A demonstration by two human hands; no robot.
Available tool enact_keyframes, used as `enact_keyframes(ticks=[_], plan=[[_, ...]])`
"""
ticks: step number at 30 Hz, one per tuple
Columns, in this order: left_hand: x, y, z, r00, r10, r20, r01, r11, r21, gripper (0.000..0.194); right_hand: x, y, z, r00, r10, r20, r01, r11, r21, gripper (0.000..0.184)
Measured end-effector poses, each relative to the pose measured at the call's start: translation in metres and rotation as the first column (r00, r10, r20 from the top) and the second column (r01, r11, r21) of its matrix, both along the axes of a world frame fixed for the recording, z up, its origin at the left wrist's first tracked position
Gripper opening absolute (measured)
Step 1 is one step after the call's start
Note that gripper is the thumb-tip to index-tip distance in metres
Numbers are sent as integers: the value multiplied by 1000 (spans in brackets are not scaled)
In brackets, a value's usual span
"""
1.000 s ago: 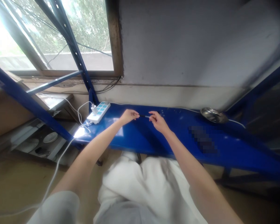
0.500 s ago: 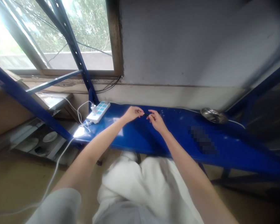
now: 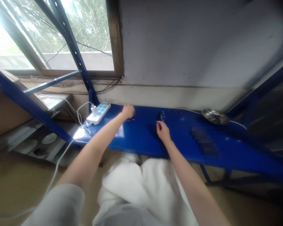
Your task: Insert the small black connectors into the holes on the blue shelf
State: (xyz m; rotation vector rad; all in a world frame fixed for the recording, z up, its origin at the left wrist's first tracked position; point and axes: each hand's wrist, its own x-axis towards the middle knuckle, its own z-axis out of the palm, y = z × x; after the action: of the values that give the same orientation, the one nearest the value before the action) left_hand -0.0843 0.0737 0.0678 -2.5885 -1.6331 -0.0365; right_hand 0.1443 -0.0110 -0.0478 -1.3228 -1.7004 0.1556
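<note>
My left hand (image 3: 128,112) is closed, fingers curled down at the table's back edge, over a few tiny pale pieces (image 3: 130,119). Its fingertips are mostly hidden behind the hand, so what they hold cannot be made out. To the right, my right hand (image 3: 163,131) is raised over the blue table (image 3: 139,138), thumb and forefinger pinched together. A small black piece (image 3: 158,115) shows just beyond those fingertips; whether they touch it is unclear. Small clear bits (image 3: 163,116) are scattered beside it.
A white power strip (image 3: 99,113) with a plug in it sits at the left end, its white cable (image 3: 61,157) hanging off the table. At the back right rests a shiny metal dish (image 3: 215,116). A pixelated dark object (image 3: 204,141) lies nearer. Blue rack posts (image 3: 76,53) rise at left.
The hands, earlier close together with a small black piece between their fingertips, have parted. My left hand has gone left and down; my right has moved slightly right and towards me.
</note>
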Motion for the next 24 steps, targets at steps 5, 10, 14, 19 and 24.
enact_keyframes(ticks=[5,10,14,19,24], plan=[[-3,0,-3,1000,19,-13,-19,1000,-4,14,-1,-2,0,999,-36,6,36,999,25,36],[-2,-3,-3,999,27,-39,-28,999,-23,17,-1,-2,-3,997,-74,32,72,996,47,35],[-2,-7,-2,998,39,-56,-42,998,-49,19,-1,-4,-3,997,-73,27,72,996,54,34],[-1,-9,0,998,49,-47,-52,996,-73,18,-1,-5,-2,996,-82,20,81,996,47,32],[0,-9,1,995,71,-73,-76,994,-82,18,-1,-5,-2,997,-82,15,81,997,18,34]])
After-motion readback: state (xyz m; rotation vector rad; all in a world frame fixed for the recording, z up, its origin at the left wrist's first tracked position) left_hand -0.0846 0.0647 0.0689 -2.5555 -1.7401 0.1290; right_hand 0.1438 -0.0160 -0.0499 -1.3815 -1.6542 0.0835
